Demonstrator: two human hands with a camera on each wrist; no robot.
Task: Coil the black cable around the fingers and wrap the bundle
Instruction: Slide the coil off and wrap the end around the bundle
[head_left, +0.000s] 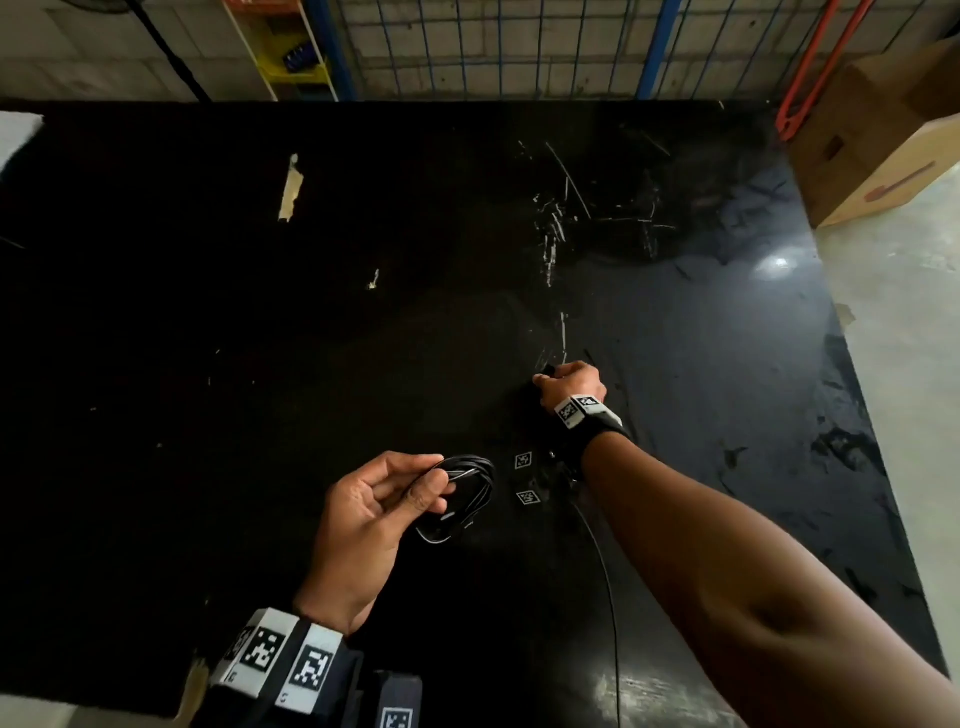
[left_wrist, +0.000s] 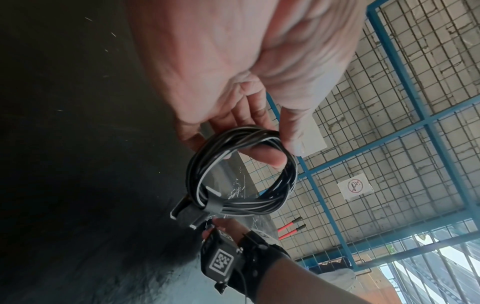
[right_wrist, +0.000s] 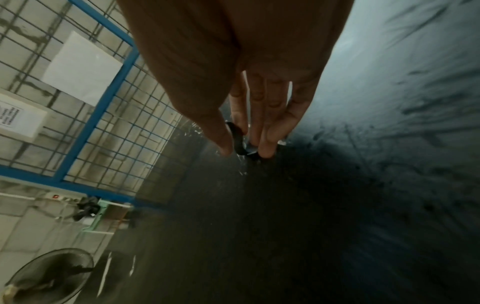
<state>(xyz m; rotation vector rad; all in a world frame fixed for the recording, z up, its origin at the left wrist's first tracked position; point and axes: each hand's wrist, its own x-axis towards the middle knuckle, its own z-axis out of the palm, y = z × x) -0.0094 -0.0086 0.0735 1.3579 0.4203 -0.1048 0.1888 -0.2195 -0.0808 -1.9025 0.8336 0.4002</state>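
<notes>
**Coil in my left hand, right hand at a strap on the table**

My left hand (head_left: 374, 514) pinches the coiled black cable (left_wrist: 241, 172) between thumb and fingertips, holding the bundle just above the black table (head_left: 260, 364). A dark strap (left_wrist: 211, 207) already crosses the loops near the connector (left_wrist: 185, 216). My right hand (head_left: 571, 384) reaches farther out, thumb and fingers closing on a small black strap (right_wrist: 239, 142) lying on the tabletop. Scratches and a tape scrap (head_left: 291, 189) mark the surface beyond.
</notes>
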